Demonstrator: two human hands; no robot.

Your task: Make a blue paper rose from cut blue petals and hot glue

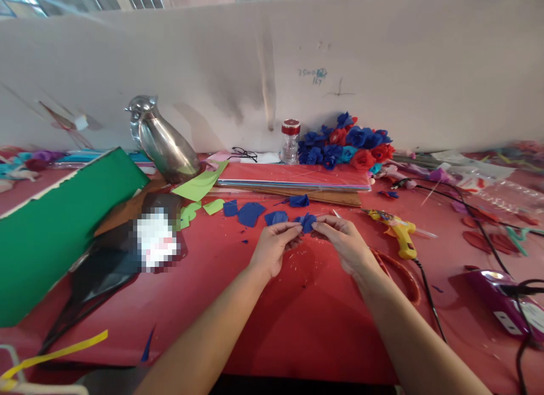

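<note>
Between my two hands is a small blue paper piece (306, 222), folded or curled like a flower petal. My left hand (276, 242) pinches its left side with thumb and forefinger. On the opposite side, my right hand (342, 239) grips it by the fingertips. Just beyond my fingers lies a gathered blue paper flower piece (298, 200). To the left rest cut blue paper petals (250, 213) and light green paper pieces (213, 206). A yellow glue gun (395, 230) lies right of my right hand.
Stacked coloured paper (293, 177) lies behind, with a heap of blue and red paper flowers (344, 140) and a red-lidded jar (290, 141). A metal jug (165, 140) and green box (72, 230) stand left. Orange-handled scissors (410, 284) and a purple power strip (497, 301) lie right.
</note>
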